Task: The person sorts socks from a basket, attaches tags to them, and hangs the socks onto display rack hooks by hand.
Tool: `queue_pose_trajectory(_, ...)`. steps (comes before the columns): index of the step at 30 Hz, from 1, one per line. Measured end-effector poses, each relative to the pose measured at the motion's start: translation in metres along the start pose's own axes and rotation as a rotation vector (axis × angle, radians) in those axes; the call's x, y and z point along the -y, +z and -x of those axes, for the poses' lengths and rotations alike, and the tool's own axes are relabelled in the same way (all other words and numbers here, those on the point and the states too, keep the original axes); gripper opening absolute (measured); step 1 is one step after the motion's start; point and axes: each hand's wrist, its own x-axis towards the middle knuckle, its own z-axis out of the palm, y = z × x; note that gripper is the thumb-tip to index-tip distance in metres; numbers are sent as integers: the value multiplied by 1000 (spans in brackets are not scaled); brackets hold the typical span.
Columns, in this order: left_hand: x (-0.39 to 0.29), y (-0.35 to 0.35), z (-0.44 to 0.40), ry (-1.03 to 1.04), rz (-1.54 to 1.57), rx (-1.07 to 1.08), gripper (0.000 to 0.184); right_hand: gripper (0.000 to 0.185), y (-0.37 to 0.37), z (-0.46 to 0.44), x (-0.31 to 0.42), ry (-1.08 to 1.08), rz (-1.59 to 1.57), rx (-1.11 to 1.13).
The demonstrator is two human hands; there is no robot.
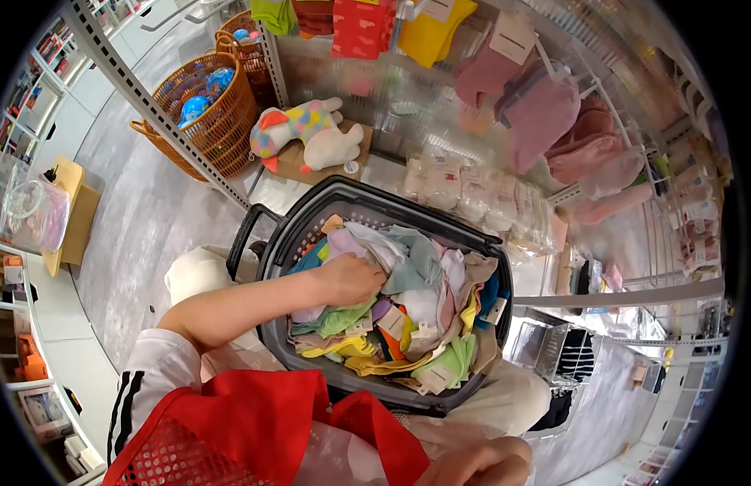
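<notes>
A dark grey basket (266, 320) between my knees is full of loose socks (420, 304) in many colours, several with white card tags. My left hand (355, 279) reaches into the pile from the left. Its fingers are curled down on a pale grey sock (375, 243) near the middle, and the fingertips are partly hidden among the fabric. At the bottom edge, my right hand (493, 462) rests near my right leg, away from the basket. It is bent and partly cut off, so its fingers do not show clearly.
Tagged socks (545, 105) hang on rack hooks above. Clear packs (472, 194) lie on the low shelf behind the basket, beside a spotted plush toy (306, 138). A wicker basket (221, 121) with blue balls stands back left. A perforated metal post (157, 109) rises nearby.
</notes>
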Motion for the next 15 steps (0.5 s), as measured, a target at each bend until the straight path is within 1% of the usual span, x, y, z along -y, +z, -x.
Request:
queue_pose_trajectory(1,4,1,1,-24,-18,-9,26,17,0,-1,1,2,12,-13)
queue_pose_trajectory(3,8,2,6,-67,-65,13,27,16,6,3,2,-23,-98,-80)
queue_pose_trajectory(6,9,6,7,-98,-123,86,26,15,2,17,-1,-81,-270,-43)
queue_pose_trajectory(8,9,10,7,-86,-121,107,28,16,1,14,3,-46,-160,-58)
queue_pose_trajectory(10,9,9,9,-158,-95,136,28,16,-11,-1,6,13,-22,-24)
queue_pose_trajectory(11,9,8,9,-199,-83,150,28,16,-14,-7,7,5,-47,39)
queue_pose_trajectory(14,10,7,9,-332,-84,310,30,18,-12,7,5,-51,-92,-1)
queue_pose_trajectory(15,10,7,8,-362,-102,362,32,19,-10,11,5,-47,-178,-25)
